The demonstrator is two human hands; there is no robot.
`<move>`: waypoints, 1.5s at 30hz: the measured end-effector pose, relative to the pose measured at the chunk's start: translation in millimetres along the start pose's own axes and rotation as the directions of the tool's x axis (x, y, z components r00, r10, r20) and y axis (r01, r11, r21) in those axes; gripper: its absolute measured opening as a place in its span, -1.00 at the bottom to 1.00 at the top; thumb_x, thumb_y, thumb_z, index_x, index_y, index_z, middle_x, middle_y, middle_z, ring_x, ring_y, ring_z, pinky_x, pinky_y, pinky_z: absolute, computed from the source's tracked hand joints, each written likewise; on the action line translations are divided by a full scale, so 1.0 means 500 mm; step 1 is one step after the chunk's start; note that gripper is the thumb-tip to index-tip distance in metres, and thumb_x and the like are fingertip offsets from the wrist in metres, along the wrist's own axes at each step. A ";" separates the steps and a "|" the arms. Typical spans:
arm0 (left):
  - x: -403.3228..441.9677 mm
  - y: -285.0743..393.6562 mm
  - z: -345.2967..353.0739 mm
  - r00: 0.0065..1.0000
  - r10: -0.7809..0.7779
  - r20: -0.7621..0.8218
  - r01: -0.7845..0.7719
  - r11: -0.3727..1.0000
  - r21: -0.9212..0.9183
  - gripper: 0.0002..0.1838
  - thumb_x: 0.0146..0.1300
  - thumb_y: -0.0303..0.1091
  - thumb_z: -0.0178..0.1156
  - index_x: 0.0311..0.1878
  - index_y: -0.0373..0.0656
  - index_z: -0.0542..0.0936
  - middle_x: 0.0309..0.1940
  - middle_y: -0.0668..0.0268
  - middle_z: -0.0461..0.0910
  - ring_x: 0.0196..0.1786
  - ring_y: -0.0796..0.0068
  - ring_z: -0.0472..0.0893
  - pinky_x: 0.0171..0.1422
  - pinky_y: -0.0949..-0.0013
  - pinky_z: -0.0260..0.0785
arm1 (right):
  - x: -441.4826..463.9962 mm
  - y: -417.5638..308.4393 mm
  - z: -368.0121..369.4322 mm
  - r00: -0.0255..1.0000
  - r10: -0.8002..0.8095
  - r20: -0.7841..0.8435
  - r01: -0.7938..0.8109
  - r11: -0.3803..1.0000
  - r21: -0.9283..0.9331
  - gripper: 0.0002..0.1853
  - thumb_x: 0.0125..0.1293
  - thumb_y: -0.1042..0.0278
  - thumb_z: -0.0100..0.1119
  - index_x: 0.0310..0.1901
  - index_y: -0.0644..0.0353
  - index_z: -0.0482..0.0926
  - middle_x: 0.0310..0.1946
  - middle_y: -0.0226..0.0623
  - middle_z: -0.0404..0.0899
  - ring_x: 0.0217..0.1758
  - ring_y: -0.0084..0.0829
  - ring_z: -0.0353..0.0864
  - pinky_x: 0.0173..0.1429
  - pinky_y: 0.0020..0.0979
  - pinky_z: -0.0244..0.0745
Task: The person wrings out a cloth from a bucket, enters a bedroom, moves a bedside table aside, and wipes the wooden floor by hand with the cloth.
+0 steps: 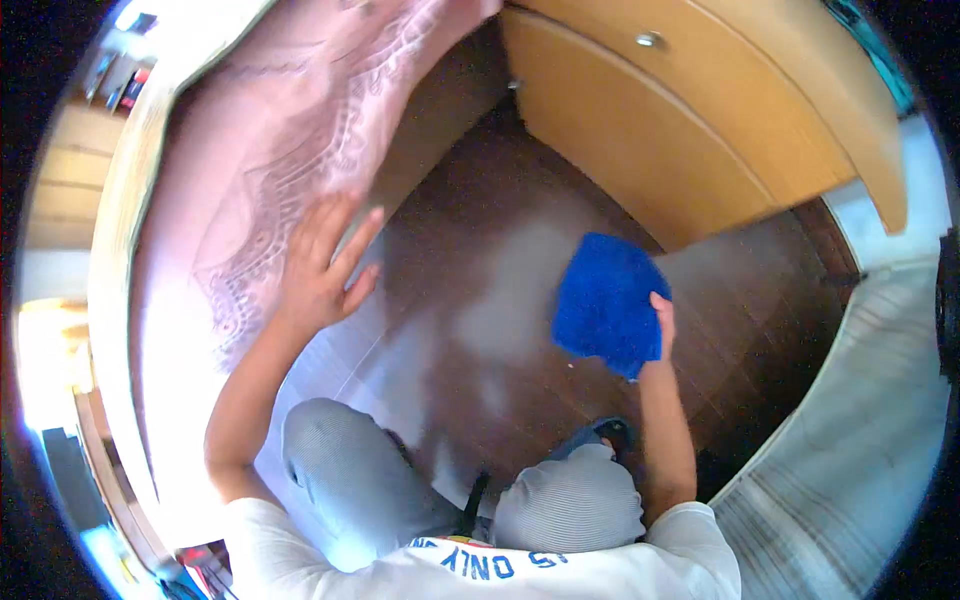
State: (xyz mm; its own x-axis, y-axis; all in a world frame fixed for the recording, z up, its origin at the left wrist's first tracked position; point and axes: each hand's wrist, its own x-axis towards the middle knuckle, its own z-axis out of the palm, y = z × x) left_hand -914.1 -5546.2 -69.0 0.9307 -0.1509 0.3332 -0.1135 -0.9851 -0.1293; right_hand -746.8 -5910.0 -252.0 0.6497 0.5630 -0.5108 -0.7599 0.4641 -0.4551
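Observation:
A blue cloth hangs from my right hand, which grips it by its right side. The cloth looks soft and is partly folded, held above the dark floor. My left hand is raised with its fingers apart, holding nothing. It is over or against the pink embroidered cover on the left; whether it touches the fabric I cannot tell. Most of my right fingers are hidden behind the cloth.
A wooden cabinet with small knobs stands ahead on the right. Dark floorboards lie between it and the covered furniture. Striped grey fabric drapes at the lower right. My bent knees are just below.

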 end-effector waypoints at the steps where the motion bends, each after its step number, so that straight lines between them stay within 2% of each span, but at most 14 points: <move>1: -0.008 -0.016 0.009 0.996 -0.091 -0.014 0.091 0.996 -0.015 -0.36 0.05 -0.30 0.27 0.29 -0.08 0.44 0.32 0.05 0.32 0.32 0.00 0.36 0.41 0.00 0.17 | -0.008 -0.008 0.000 0.998 -0.028 -0.058 0.023 0.996 -0.086 -0.32 0.21 0.06 0.08 0.30 0.29 0.30 0.20 -0.05 0.45 0.21 -0.04 0.46 0.36 -0.04 0.29; 4: -0.023 -0.085 0.039 0.958 -0.285 -0.026 0.283 0.957 -0.064 -0.37 0.06 -0.33 0.27 0.29 -0.09 0.44 0.32 0.04 0.32 0.33 0.04 0.35 0.39 0.01 0.19 | -0.030 -0.023 -0.043 0.923 -0.289 -0.254 0.047 0.738 -0.673 -0.42 0.28 0.15 0.09 0.24 0.37 0.34 0.13 -0.06 0.49 0.18 -0.10 0.46 0.28 -0.18 0.33; 7: -0.022 -0.100 0.060 0.966 -0.242 -0.090 0.245 0.969 0.023 -0.42 0.08 -0.37 0.26 0.24 -0.12 0.46 0.26 0.04 0.36 0.28 0.04 0.40 0.35 0.03 0.23 | -0.037 0.005 -0.080 0.819 -0.540 0.197 0.238 0.007 -0.971 -0.47 0.32 0.18 0.08 0.18 0.42 0.38 0.08 -0.06 0.51 0.14 -0.12 0.48 0.27 -0.23 0.30; 10: -0.014 -0.041 0.075 0.983 -0.165 -0.082 0.162 0.986 -0.042 -0.51 0.08 -0.38 0.25 0.15 -0.16 0.50 0.20 0.06 0.42 0.24 0.02 0.42 0.32 0.05 0.27 | -0.012 0.043 -0.090 0.899 -0.436 0.047 0.079 0.054 -0.995 -0.52 0.35 0.17 0.06 0.13 0.41 0.42 0.05 -0.07 0.53 0.16 -0.14 0.48 0.29 -0.27 0.27; 11: -0.013 -0.021 0.088 0.985 -0.158 -0.074 0.150 0.983 -0.104 -0.54 0.07 -0.39 0.25 0.10 -0.17 0.52 0.17 0.07 0.43 0.22 0.02 0.43 0.30 0.07 0.28 | 0.004 0.050 -0.096 0.940 -0.342 0.004 0.113 0.297 -0.948 -0.56 0.34 0.15 0.07 0.07 0.38 0.49 0.01 -0.09 0.56 0.13 -0.17 0.48 0.26 -0.29 0.28; 12: -0.018 0.002 0.109 0.988 -0.145 -0.061 0.132 0.976 -0.170 -0.58 0.07 -0.39 0.25 0.05 -0.18 0.53 0.14 0.08 0.45 0.20 0.01 0.44 0.28 0.08 0.29 | 0.017 0.064 -0.093 0.935 -0.349 -0.057 0.061 0.317 -0.946 -0.55 0.33 0.14 0.08 0.07 0.37 0.48 -0.01 -0.10 0.56 0.10 -0.18 0.49 0.24 -0.28 0.29; 16: -0.031 0.112 0.235 0.898 -0.009 0.439 0.263 0.812 -0.521 -0.58 0.17 -0.27 0.26 0.11 -0.13 0.55 0.15 0.03 0.46 0.22 -0.01 0.44 0.33 0.13 0.28 | 0.053 0.106 -0.123 0.919 -0.356 -0.168 0.009 0.445 -0.896 -0.55 0.33 0.11 0.10 0.07 0.31 0.49 -0.04 -0.19 0.58 0.02 -0.25 0.52 0.16 -0.28 0.37; 18: -0.015 0.185 0.313 0.804 0.109 0.585 0.499 0.413 -0.762 -0.50 0.27 -0.04 0.22 0.13 -0.19 0.50 0.16 0.05 0.47 0.22 0.10 0.45 0.30 0.17 0.31 | 0.030 0.113 -0.072 0.937 -0.342 -0.064 0.146 0.552 -0.821 -0.55 0.34 0.10 0.10 0.08 0.30 0.50 -0.03 -0.19 0.58 0.04 -0.25 0.52 0.16 -0.29 0.37; 20: 0.040 0.270 0.305 0.610 0.057 0.790 0.791 -0.005 -0.611 -0.36 0.31 0.20 0.10 0.15 -0.21 0.46 0.08 0.15 0.53 0.17 0.26 0.49 0.25 0.20 0.35 | -0.014 0.122 0.015 0.970 -0.234 -0.065 0.086 0.584 -0.807 -0.52 0.31 0.14 0.16 0.15 0.30 0.45 0.01 -0.16 0.56 0.09 -0.23 0.52 0.20 -0.28 0.37; 23: 0.100 0.330 0.315 0.545 0.227 0.807 0.754 -0.553 -0.354 -0.28 0.28 0.32 0.04 0.18 -0.16 0.43 0.01 0.25 0.55 0.10 0.36 0.51 0.21 0.24 0.37 | -0.034 0.168 0.065 0.931 -0.221 0.290 0.349 0.314 -0.883 -0.41 0.25 0.28 0.24 0.26 0.33 0.32 0.25 -0.09 0.37 0.26 -0.20 0.39 0.33 -0.23 0.27; 29: 0.091 0.307 0.333 0.505 0.256 0.824 0.750 -0.603 -0.272 -0.33 0.32 0.27 0.02 0.24 -0.10 0.41 0.12 0.25 0.52 0.16 0.34 0.51 0.27 0.19 0.35 | 0.020 0.193 0.032 0.950 -0.281 0.137 0.281 0.575 -0.769 -0.49 0.31 0.25 0.13 0.22 0.35 0.37 0.26 -0.03 0.34 0.31 -0.19 0.32 0.38 -0.25 0.19; 33: 0.104 0.264 0.302 0.435 0.249 0.865 0.737 -0.651 -0.183 -0.36 0.35 0.14 -0.01 0.32 -0.12 0.36 0.24 0.17 0.47 0.26 0.24 0.47 0.35 0.00 0.27 | 0.011 0.103 0.072 0.929 -0.215 -0.299 -0.033 0.760 -0.649 -0.56 0.39 0.16 0.04 0.15 0.33 0.44 0.04 -0.23 0.53 0.05 -0.41 0.52 0.19 -0.32 0.40; 36: 0.097 0.178 0.287 0.436 0.269 0.859 0.719 -0.679 -0.153 -0.38 0.34 0.06 -0.04 0.33 -0.15 0.35 0.22 0.12 0.48 0.23 0.19 0.50 0.37 -0.03 0.26 | -0.005 0.013 0.046 0.978 -0.038 -0.207 0.015 0.994 -0.111 -0.50 0.35 0.10 0.06 0.19 0.28 0.42 0.14 -0.20 0.50 0.19 -0.28 0.48 0.31 -0.25 0.34; 45: 0.018 0.087 0.322 0.307 0.236 0.922 0.723 -0.688 -0.065 -0.45 0.35 0.01 -0.07 0.18 -0.24 0.49 0.09 0.10 0.58 0.12 0.19 0.58 0.30 0.09 0.35 | -0.049 -0.084 -0.021 0.968 0.106 -0.227 -0.166 0.951 -0.261 -0.49 0.32 0.02 0.09 0.16 0.22 0.46 0.11 -0.21 0.55 0.14 -0.25 0.54 0.29 -0.19 0.39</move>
State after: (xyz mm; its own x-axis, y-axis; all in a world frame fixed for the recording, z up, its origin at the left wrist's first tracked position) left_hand -854.6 -5576.9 -221.9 0.5798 -0.2026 -0.7892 0.7282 0.5634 0.3903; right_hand -730.5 -5950.6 -228.2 0.5525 0.4390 -0.7086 -0.8254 0.1697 -0.5385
